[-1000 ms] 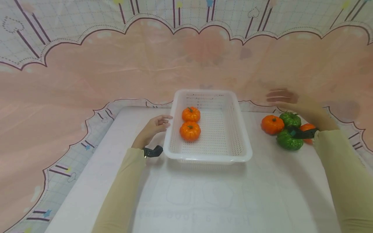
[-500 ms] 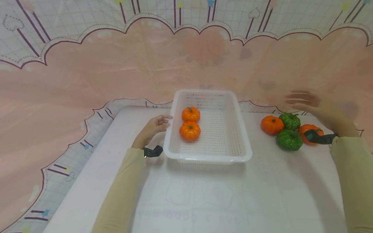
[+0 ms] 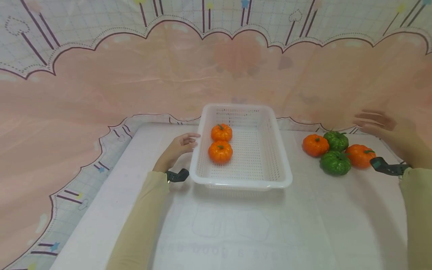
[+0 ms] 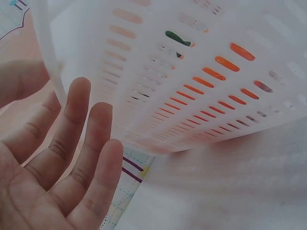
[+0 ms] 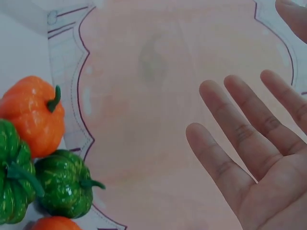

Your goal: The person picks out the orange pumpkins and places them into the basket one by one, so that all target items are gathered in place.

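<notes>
My left hand (image 3: 177, 147) is at the left rim of a white perforated plastic basket (image 3: 241, 183), fingers relaxed, fingertips right at its outer wall in the left wrist view. Two small orange pumpkins (image 3: 220, 152) lie in the basket's left half, one behind the other. My right hand (image 3: 388, 127) is raised behind and right of a pumpkin cluster, with spread fingers and nothing in it. That cluster holds an orange pumpkin (image 3: 315, 145) on the left, two green pumpkins (image 3: 335, 163) in the middle and another orange pumpkin (image 3: 360, 156) on the right.
A white cloth-like cover spreads over the table (image 3: 236, 232). Behind it hangs a peach and white patterned curtain (image 3: 168, 75), which also runs down the left side. Dark wrist cameras (image 3: 388, 167) are strapped to both wrists.
My right hand has moved to the right, past the pumpkin cluster, uncovering the right orange pumpkin. The left hand, basket and pumpkins stay in place.
</notes>
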{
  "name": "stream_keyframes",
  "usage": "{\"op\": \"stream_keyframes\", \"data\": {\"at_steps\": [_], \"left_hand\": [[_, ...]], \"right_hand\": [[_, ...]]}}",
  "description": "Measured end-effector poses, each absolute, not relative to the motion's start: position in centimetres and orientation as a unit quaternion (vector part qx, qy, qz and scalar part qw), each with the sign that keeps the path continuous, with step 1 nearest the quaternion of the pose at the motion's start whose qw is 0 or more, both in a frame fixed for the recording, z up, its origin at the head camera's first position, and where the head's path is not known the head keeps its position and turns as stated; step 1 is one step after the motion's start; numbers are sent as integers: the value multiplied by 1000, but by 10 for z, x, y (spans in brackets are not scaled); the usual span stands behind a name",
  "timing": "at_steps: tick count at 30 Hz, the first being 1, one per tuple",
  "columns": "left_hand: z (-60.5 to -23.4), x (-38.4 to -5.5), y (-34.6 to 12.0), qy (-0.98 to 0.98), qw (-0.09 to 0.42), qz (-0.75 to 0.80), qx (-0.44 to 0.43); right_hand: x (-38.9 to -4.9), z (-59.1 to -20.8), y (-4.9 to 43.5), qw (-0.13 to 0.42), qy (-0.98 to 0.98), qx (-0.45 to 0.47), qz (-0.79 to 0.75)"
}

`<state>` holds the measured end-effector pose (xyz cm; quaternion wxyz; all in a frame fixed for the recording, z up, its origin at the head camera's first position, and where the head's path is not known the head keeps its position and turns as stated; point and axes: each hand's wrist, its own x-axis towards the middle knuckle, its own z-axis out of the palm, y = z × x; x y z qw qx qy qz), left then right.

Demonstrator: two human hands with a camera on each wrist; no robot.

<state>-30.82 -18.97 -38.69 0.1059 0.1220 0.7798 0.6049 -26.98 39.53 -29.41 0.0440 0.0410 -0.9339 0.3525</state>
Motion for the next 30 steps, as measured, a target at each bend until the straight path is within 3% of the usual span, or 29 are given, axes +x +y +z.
{"op": "stream_keyframes", "data": {"at_steps": [21,30], "left_hand": [[-386,-307,-188,779,104,606,118],[-386,-307,-189,777,108,608,121]], "right_hand": [[-260,-330,424,131,-894,-26,427],[-259,-345,433,126,-870,-43,475]]}}
